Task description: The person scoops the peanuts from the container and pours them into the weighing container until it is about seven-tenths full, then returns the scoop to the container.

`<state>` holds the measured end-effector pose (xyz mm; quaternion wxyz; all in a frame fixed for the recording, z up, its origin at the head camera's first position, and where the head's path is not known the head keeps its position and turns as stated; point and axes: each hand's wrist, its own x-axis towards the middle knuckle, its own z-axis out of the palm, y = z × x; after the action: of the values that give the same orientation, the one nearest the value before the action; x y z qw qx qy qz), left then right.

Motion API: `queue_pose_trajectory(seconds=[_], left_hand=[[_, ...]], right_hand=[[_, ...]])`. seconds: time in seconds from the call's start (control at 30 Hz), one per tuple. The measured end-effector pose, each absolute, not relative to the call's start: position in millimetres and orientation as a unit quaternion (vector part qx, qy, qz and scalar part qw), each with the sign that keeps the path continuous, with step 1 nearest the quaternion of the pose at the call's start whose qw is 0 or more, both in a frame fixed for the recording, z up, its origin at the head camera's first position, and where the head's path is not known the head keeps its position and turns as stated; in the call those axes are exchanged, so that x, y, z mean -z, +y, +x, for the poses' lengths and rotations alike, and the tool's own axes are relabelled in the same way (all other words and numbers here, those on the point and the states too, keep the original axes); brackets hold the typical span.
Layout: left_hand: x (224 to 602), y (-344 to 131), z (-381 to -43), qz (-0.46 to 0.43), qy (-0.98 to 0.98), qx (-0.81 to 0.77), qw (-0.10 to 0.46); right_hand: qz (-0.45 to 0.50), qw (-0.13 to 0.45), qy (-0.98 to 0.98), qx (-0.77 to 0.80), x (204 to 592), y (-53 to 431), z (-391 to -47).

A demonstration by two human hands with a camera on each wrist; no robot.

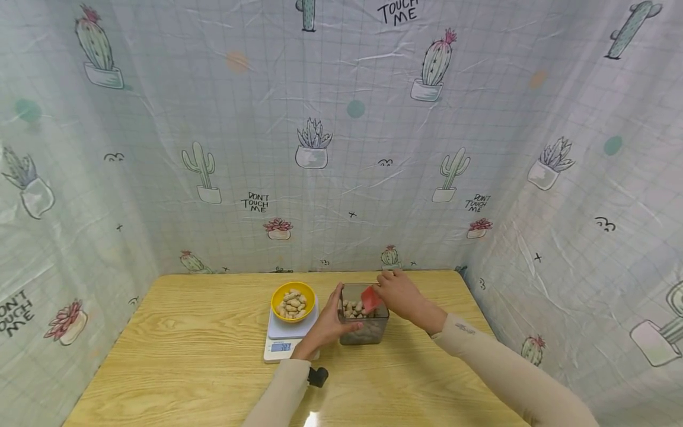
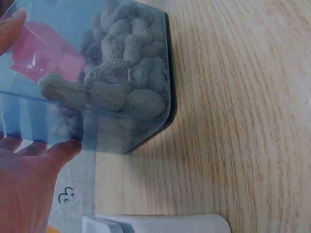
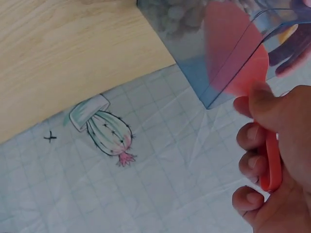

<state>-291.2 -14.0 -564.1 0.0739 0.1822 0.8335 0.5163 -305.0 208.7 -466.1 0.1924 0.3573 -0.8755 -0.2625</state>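
A see-through grey plastic container (image 1: 363, 337) with unshelled peanuts (image 2: 109, 94) in it stands on the table. My left hand (image 1: 329, 323) grips its left side, thumb along the near wall and fingers toward the far one. My right hand (image 1: 404, 298) holds a red scoop (image 3: 238, 53) by its handle, fingers curled round it. The scoop's head is inside the container, slanting down to the peanuts; what it carries is hidden. Left of the container, a yellow bowl (image 1: 275, 301) of peanuts sits on a white kitchen scale (image 1: 275, 332) whose display is lit.
The wooden table (image 1: 197, 350) extends to both sides and toward the front. A cactus-print curtain (image 1: 341, 196) hangs behind it and along the sides. A small black object (image 1: 318, 377) shows by my left wrist, in front of the scale.
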Motion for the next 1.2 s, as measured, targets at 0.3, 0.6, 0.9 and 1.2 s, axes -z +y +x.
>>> queue_pose_trajectory(seconds=[0.3, 0.6, 0.9, 1.2], left_hand=[[566, -17, -291, 0.181, 0.833, -0.517, 0.074], [568, -14, -286, 0.192, 0.823, -0.527, 0.086], [564, -17, -287, 0.179, 0.826, -0.528, 0.085], [566, -17, -289, 0.184, 0.827, -0.525, 0.080]], right_hand=[[0.390, 0.173, -0.877, 0.223, 477, 205, -314], [0.386, 0.195, -0.863, 0.261, 482, 206, -310], [0.411, 0.158, -0.875, 0.202, 473, 205, -312], [0.413, 0.167, -0.856, 0.262, 478, 199, -317]])
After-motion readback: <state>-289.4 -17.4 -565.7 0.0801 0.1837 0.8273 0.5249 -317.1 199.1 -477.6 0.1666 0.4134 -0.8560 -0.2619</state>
